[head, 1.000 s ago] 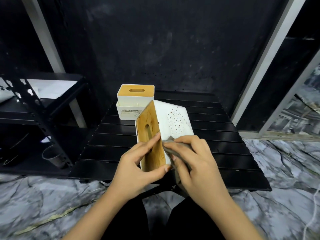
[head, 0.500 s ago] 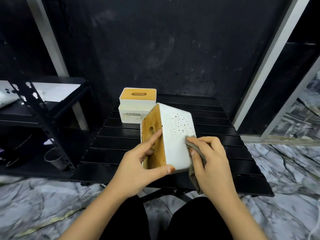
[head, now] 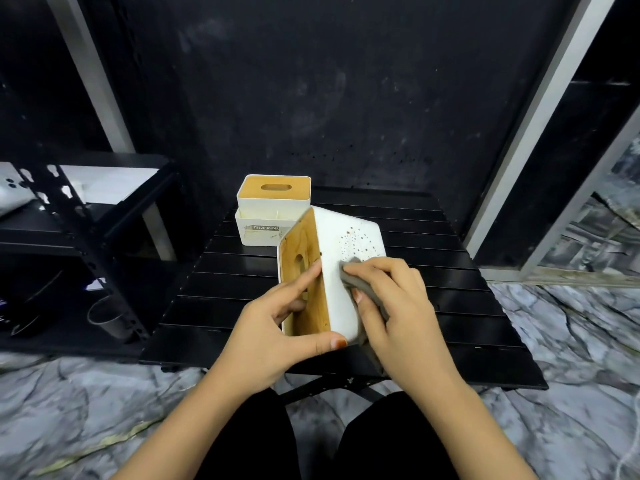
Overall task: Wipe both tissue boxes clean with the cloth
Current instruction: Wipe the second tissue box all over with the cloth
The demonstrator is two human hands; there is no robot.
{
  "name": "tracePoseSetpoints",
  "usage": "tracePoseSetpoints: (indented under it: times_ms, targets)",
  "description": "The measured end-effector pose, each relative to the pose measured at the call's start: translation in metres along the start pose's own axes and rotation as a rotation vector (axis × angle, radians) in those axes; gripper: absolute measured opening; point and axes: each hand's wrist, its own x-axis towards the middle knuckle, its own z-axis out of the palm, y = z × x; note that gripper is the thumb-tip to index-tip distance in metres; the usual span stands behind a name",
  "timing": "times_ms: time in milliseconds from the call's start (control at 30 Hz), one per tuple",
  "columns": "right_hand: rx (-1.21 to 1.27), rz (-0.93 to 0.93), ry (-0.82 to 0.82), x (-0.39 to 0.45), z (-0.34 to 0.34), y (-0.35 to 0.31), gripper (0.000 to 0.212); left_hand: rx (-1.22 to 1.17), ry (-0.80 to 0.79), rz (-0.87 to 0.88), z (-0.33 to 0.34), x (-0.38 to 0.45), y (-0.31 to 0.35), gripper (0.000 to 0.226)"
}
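Observation:
My left hand grips a white tissue box tipped on its side above the black slatted table, its wooden lid with the slot facing left. A pattern of small holes shows on the upturned white face. My right hand presses a grey cloth against that white face, just below the holes. The second tissue box, white with a wooden slotted lid and a "TISSUE HOLDER" label, stands upright at the table's far left.
A black metal shelf rack stands to the left, with a metal cup on its low shelf. A dark wall rises behind the table. Grey marble floor surrounds it, and my dark-trousered legs are below.
The cloth in my right hand has slid from the box's near corner across the white face toward the holes. My left hand has turned the box so the white face shows more.

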Motion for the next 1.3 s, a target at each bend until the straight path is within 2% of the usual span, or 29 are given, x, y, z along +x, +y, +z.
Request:
tracePoseSetpoints:
  times_ms: [67,267,500,733,867,1067,1233,1300]
  targets:
    - [-0.002,0.017,0.018,-0.004,-0.002,0.004,0.030,0.010,0.002,-0.008,0.001,-0.001,0.001,0.087]
    - [0.001,-0.085,-0.002,-0.002,0.001,-0.012,0.033,0.002,-0.008,0.001,0.004,-0.003,0.002,0.086]
    - [-0.051,-0.005,0.029,0.010,0.002,0.000,0.036,-0.003,-0.003,0.015,0.004,-0.003,0.004,0.083]
    - [-0.094,-0.083,0.046,0.017,0.002,-0.011,0.036,-0.002,-0.013,0.010,0.005,-0.003,0.006,0.082]
    - [-0.095,-0.044,0.065,0.024,0.002,-0.004,0.040,-0.006,-0.012,0.017,0.006,-0.002,0.007,0.080]
    - [-0.121,0.044,0.050,0.013,0.000,0.017,0.032,-0.042,0.009,-0.005,0.004,-0.001,0.004,0.082]
    - [-0.110,0.057,0.065,0.003,-0.001,0.018,0.035,-0.221,0.145,-0.053,0.008,0.004,0.014,0.054]
    - [-0.106,0.054,0.065,0.000,-0.001,0.016,0.035,-0.237,0.165,-0.072,0.008,0.006,0.016,0.052]
